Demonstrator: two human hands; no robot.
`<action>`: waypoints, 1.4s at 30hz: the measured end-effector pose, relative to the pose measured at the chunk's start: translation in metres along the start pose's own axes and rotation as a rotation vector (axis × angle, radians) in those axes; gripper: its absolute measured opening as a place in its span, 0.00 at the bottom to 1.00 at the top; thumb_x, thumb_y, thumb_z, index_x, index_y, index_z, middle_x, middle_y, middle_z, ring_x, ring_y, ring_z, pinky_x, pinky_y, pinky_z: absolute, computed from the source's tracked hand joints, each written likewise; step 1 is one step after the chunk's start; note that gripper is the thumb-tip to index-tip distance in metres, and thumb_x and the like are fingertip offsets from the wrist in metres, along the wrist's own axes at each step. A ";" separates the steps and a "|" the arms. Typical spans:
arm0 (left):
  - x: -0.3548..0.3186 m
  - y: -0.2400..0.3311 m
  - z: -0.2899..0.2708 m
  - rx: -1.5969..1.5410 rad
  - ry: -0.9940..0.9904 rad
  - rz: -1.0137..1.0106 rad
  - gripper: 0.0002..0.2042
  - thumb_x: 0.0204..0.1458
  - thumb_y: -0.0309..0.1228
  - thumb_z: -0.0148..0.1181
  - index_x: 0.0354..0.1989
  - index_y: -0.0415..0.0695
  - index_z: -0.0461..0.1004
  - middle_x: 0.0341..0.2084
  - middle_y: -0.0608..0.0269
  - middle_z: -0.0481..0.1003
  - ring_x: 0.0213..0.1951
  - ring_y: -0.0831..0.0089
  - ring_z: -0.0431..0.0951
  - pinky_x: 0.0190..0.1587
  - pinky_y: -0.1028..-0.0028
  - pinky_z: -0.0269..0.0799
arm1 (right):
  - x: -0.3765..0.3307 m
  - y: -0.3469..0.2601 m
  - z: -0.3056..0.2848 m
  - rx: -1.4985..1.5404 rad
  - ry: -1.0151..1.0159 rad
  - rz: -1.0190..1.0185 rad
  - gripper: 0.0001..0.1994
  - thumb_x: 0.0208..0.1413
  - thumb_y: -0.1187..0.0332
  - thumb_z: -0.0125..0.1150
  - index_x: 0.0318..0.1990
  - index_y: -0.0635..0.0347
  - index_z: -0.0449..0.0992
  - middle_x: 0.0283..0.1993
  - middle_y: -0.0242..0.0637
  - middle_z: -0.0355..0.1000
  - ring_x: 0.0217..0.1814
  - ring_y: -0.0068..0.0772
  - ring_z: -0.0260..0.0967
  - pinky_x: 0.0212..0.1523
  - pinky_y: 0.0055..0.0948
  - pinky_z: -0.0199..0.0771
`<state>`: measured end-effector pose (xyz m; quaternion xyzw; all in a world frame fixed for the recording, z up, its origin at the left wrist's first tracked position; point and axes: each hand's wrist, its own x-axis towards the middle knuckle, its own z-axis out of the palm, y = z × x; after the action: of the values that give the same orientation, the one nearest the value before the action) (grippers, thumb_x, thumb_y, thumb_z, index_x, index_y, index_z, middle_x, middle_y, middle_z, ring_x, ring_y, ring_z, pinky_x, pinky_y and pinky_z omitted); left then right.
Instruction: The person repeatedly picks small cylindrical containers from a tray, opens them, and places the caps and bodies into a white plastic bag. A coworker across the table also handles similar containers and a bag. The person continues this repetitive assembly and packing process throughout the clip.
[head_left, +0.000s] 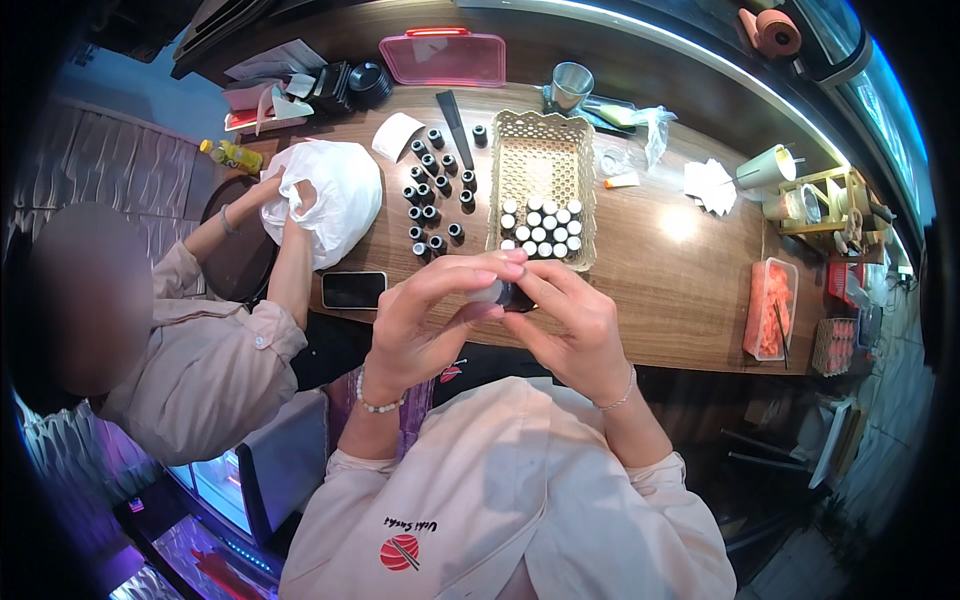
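Wooden table [660,310]: dark bottle [516,298] over near side, right hand [577,325] gripping its body, left hand [412,312] its pale cap [487,292], likely for steadiness; capped bottles [549,221] in basket [540,160], probably kept from loose bottles [430,212].

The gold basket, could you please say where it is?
In the head view, the gold basket stands beyond the right hand, right of loose bottles.

Left hand [422,308], right hand [575,322], dark bottle [517,298] between, basket [540,152] beyond
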<state>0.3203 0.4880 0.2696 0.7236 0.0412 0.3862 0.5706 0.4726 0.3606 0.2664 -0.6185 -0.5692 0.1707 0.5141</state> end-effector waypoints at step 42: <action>-0.005 0.011 0.015 0.032 0.243 -0.088 0.23 0.46 0.25 0.79 0.53 0.37 0.84 0.44 0.53 0.81 0.49 0.60 0.82 0.54 0.65 0.77 | -0.005 0.000 0.001 0.707 0.001 0.230 0.20 0.64 0.70 0.71 0.59 0.72 0.78 0.51 0.37 0.78 0.51 0.21 0.75 0.49 0.21 0.77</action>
<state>0.3219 0.4702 0.2757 0.6781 0.1480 0.4448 0.5661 0.4705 0.3569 0.2641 -0.4627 -0.4013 0.4132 0.6739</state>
